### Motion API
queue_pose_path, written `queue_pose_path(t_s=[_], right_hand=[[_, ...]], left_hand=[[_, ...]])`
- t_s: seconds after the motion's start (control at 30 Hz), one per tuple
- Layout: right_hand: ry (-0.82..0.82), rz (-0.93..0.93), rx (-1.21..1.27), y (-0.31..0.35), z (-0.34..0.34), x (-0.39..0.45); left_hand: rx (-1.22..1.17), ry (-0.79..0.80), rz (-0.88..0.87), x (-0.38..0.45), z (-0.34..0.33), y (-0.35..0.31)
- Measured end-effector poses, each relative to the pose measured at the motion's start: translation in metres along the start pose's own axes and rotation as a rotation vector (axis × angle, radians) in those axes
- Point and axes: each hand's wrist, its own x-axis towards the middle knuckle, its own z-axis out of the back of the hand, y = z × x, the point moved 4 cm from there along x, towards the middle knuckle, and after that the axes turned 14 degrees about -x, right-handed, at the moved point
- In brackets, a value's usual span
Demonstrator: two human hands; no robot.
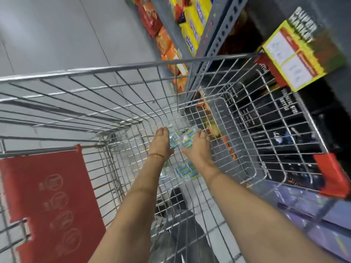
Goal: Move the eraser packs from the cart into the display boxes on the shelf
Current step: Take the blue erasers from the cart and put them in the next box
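Observation:
Both my arms reach down into a wire shopping cart (133, 69). My left hand (160, 145) and my right hand (196, 147) press from either side on clear-wrapped blue and white eraser packs (181, 139) near the cart's floor. More eraser packs (185, 171) lie on the cart floor between my forearms. The shelf (214, 35) stands to the right of the cart. A yellow and green display box (302, 56) with white labels sits at the upper right. The picture is blurred.
The cart's red child-seat flap (51, 190) is at the lower left. Red corner guards (330, 177) sit on the cart's right rim. Yellow and orange packages (190, 25) fill the far shelf, dark boxes (284, 133) the near one. Grey floor lies to the left.

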Motion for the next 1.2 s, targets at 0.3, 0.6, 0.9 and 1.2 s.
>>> queue_pose_path(t_s=[0.3, 0.6, 0.9, 1.2], right_hand=[[0.040, 0.172, -0.028, -0.028, 0.109, -0.056], [-0.255, 0.098, 0.040, -0.119, 0.249, -0.215], [-0.591, -0.306, 0.136, -0.283, 0.313, -0.387], [-0.526, -0.607, 0.171, -0.434, 0.293, -0.498]], left_hand=[[0.067, 0.050, -0.245, -0.058, 0.075, -0.078], [0.208, 0.193, -0.729, -0.175, 0.126, -0.260], [0.139, 0.375, -1.190, -0.304, 0.053, -0.436], [0.257, 0.583, -1.339, -0.390, -0.095, -0.549]])
